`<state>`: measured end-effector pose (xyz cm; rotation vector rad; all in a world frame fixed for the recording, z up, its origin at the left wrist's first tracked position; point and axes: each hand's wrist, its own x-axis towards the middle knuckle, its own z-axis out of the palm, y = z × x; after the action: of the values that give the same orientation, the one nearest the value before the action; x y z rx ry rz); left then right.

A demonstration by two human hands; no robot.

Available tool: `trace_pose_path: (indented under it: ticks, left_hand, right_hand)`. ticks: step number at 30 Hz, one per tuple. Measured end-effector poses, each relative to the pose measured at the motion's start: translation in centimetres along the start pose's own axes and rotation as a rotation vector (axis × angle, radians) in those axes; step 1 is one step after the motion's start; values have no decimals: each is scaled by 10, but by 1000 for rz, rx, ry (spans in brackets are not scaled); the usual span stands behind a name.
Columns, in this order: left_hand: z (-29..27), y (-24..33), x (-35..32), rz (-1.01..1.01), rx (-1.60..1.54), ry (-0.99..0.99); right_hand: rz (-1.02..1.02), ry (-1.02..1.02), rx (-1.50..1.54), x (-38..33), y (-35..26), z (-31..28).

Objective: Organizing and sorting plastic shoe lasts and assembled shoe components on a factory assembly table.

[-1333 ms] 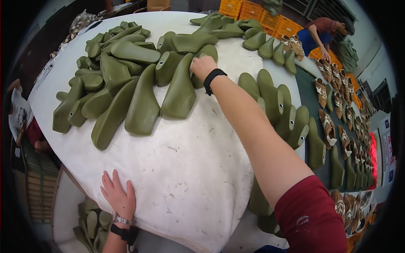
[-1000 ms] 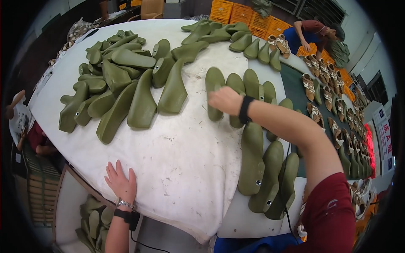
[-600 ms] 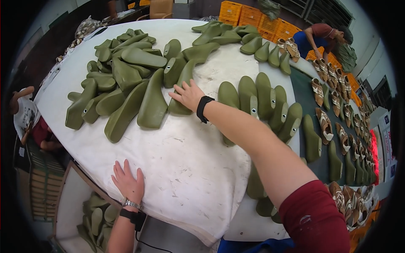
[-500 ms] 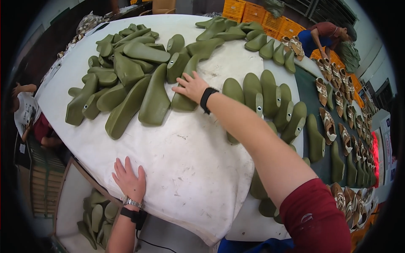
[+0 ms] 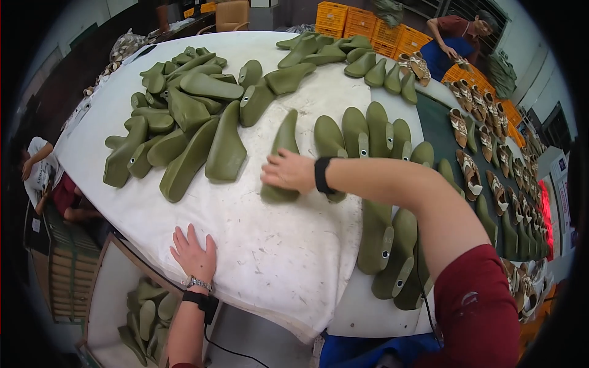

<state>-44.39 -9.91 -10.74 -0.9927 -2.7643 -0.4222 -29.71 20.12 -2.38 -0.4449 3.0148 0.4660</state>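
The right grip (image 5: 288, 172) lies closed over the near end of an olive shoe last (image 5: 281, 156) on the white table (image 5: 276, 257), just right of the heaped lasts (image 5: 184, 122). The left grip (image 5: 195, 253) rests flat and open on the table's near edge, holding nothing.

Looking like a shoe factory floor: olive-green shoe lasts (image 5: 190, 116) piling on a white-covered bench (image 5: 270, 257), rows of sandals (image 5: 485, 147) lining a dark conveyor (image 5: 438, 132), orange crates (image 5: 368, 27) stacking behind, another worker (image 5: 457, 30) bending nearby
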Motion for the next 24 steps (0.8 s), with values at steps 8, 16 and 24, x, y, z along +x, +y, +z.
trace_pose_path:
  ticks: [8, 16, 24]
  left_hand:
    - [1, -2, 0, -27, 3, 15]
    - [1, 4, -3, 14, -4, 23]
    - [1, 5, 0, 34, 6, 15]
  right_hand:
    - [-59, -649, 570, -16, -47, -41]
    - [143, 147, -270, 137, -4, 14]
    - [-63, 135, -292, 136, 5, 5]
